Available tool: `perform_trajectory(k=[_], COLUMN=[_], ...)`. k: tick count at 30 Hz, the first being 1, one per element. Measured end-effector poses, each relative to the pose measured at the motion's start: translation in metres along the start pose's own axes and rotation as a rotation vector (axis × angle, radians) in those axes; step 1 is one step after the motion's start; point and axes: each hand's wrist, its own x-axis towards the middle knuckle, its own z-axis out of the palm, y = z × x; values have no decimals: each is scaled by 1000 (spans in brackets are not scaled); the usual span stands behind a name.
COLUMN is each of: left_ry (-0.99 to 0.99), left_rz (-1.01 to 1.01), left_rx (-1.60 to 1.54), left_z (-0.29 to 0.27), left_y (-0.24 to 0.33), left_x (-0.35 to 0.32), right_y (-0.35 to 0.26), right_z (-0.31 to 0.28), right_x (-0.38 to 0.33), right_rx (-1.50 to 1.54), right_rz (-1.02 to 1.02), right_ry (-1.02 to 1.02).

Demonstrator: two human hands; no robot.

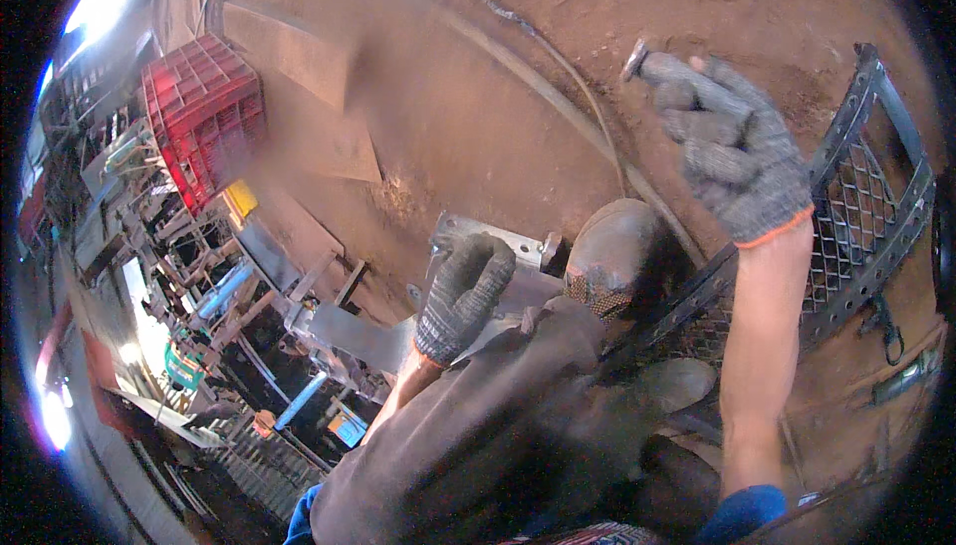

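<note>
A bright metal bracket (490, 238), a flat plate with bolt holes, lay on the dirt just past the person's bent knee, and the gloved left hand (463, 296) pressed down on its near edge with fingers curled closed over it, apparently to pin it flat and stop it from jumping. The right hand (732, 151), also in a grey knit glove with an orange cuff, was raised high and well apart from the bracket, closed in a fist around a hammer (637, 59); only the small metal head showed above the fingers. Judging by the height of that arm, the hand was cocked for a downward blow. The person crouched low, a worn shoe (612, 246) planted just right of the bracket, probably to brace the work.

To the right, a dark frame of perforated strip and wire mesh (856, 206) lay tilted against the ground. A thick hose (558, 97) curved across the soil behind the bracket. The surface was bare reddish-brown earth, dusty and uneven. On the left stood a red plastic crate (204, 112) beside a jumble of metal scrap and frames (219, 296), with daylight glaring at the far left edge, suggesting an open-sided workshop.
</note>
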Motion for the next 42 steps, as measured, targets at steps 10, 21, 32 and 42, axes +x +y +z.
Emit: perform_trajectory(k=[10,21,32,42], left_ry=[16,-3,-16,-51], left_rz=[98,-13,67,-23], left_rx=[46,-9,25,7], left_z=[-1,-1,2,2], left_y=[-6,0,-4,6], left_x=[6,0,4,2], right_y=[-5,0,21,38], right_z=[-12,-5,-17,-26], right_x=[3,-3,22,19], right_rx=[-61,-24,-253,-748], right_rz=[-107,-40,-271,-530], right_ry=[11,-10,40,187])
